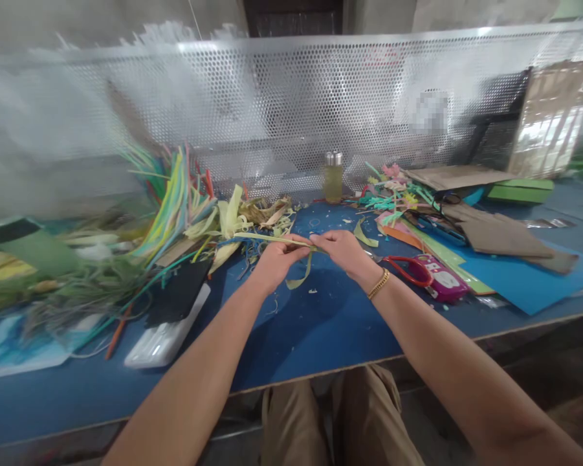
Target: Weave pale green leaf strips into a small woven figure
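Observation:
Over the middle of the blue table, my left hand (pixel 276 264) is closed around a thin pale-green stem (pixel 259 238). The stem's left end carries a pale-green, husk-like flower (pixel 230 213) with pointed petals. My right hand (pixel 343 249), with a gold bracelet at the wrist, is closed in a pinch at the stem's other end, its fingertips close to the left ones. A narrow green strip (pixel 301 277) hangs in a curl below the fingers. Beside my right wrist lie red-handled scissors (pixel 429 278), partly hidden, against a purple case (pixel 445 279).
Bundles of coloured strips (pixel 175 200) and dry husks (pixel 266 210) crowd the left. A black phone-like slab (pixel 179 294) rests on a white box (pixel 167 343). A glass jar (pixel 333 181) stands behind my hands. Blue sheets (pixel 519 275) and cardboard (pixel 495 230) lie right, before a perforated metal panel (pixel 310 97).

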`<state>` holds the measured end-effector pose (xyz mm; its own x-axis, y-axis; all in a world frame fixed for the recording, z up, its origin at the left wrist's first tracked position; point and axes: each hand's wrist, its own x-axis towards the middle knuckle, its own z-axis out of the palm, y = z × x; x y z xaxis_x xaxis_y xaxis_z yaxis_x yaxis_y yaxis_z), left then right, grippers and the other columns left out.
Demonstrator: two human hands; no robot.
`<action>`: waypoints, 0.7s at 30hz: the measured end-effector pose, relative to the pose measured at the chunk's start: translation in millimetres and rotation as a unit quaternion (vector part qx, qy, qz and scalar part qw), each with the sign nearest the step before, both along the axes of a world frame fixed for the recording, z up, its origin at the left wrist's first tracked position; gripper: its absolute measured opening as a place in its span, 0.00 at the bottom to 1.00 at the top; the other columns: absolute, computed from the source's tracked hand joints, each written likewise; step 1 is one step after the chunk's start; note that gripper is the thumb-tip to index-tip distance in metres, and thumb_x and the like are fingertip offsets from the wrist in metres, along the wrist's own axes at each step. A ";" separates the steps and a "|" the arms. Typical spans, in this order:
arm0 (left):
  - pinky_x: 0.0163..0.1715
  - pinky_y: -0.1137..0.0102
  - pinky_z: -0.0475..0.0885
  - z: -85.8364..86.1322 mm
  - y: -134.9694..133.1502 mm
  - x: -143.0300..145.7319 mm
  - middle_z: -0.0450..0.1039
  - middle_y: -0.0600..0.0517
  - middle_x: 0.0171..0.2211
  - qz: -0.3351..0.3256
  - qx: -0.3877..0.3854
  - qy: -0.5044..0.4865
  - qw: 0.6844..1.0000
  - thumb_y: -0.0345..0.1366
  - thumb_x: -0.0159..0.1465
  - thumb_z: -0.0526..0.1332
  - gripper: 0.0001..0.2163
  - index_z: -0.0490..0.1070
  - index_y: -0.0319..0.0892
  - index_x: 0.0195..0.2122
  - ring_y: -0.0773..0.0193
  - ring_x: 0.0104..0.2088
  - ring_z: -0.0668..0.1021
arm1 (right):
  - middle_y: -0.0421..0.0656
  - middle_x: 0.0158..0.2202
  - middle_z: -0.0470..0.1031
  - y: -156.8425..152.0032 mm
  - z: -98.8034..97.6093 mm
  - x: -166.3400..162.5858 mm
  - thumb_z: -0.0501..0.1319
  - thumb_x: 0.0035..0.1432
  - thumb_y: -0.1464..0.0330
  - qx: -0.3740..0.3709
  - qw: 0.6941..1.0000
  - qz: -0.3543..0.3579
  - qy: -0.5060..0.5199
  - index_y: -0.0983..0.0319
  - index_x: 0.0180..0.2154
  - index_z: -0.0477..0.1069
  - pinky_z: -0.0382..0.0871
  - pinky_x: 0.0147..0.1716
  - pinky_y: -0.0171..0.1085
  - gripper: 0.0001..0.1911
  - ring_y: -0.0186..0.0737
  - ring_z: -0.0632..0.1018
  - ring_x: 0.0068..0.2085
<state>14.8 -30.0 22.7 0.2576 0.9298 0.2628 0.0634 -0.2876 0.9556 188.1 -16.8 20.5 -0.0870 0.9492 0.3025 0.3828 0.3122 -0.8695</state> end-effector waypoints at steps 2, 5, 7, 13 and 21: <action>0.35 0.69 0.67 -1.8 1.6 -1.0 0.74 0.52 0.29 -0.009 -0.015 -0.014 1.000 0.40 0.53 0.69 0.10 0.77 0.42 0.34 0.65 0.31 0.73 | 0.39 0.23 0.71 -0.2 -0.1 -3.0 0.65 0.51 0.56 -0.048 0.992 0.035 0.113 0.62 0.24 0.74 0.61 0.29 0.35 0.15 0.34 0.70 0.27; 0.36 0.69 0.67 -3.5 2.9 -0.9 0.74 0.52 0.31 -0.009 -0.048 -0.038 0.998 0.42 0.53 0.70 0.11 0.77 0.43 0.34 0.65 0.32 0.73 | 0.39 0.28 0.74 -0.3 2.1 -4.3 0.68 0.45 0.61 -0.062 0.973 0.058 0.213 0.62 0.28 0.74 0.66 0.33 0.36 0.11 0.33 0.72 0.30; 0.36 0.69 0.67 -4.4 2.8 0.2 0.75 0.51 0.32 -0.008 -0.068 -0.054 0.996 0.44 0.53 0.69 0.12 0.78 0.43 0.35 0.63 0.34 0.74 | 0.39 0.28 0.74 -0.8 3.9 -4.5 0.69 0.43 0.62 -0.058 0.970 0.056 0.230 0.61 0.28 0.73 0.67 0.34 0.36 0.12 0.33 0.72 0.30; 0.29 0.70 0.63 -9.8 2.8 3.2 0.73 0.52 0.27 0.043 -0.074 -0.042 0.995 0.46 0.51 0.71 0.12 0.79 0.43 0.31 0.67 0.27 0.70 | 0.39 0.28 0.75 -4.0 4.0 -10.3 0.70 0.42 0.60 -0.082 0.962 0.071 0.250 0.61 0.26 0.73 0.69 0.36 0.36 0.13 0.33 0.73 0.31; 0.29 0.70 0.63 -12.2 2.7 6.5 0.74 0.51 0.29 0.030 -0.120 -0.069 0.990 0.43 0.50 0.70 0.11 0.77 0.42 0.28 0.65 0.30 0.72 | 0.38 0.26 0.72 -1.7 -4.4 -15.7 0.69 0.43 0.59 -0.060 0.959 0.086 0.264 0.61 0.26 0.71 0.70 0.37 0.36 0.14 0.33 0.72 0.31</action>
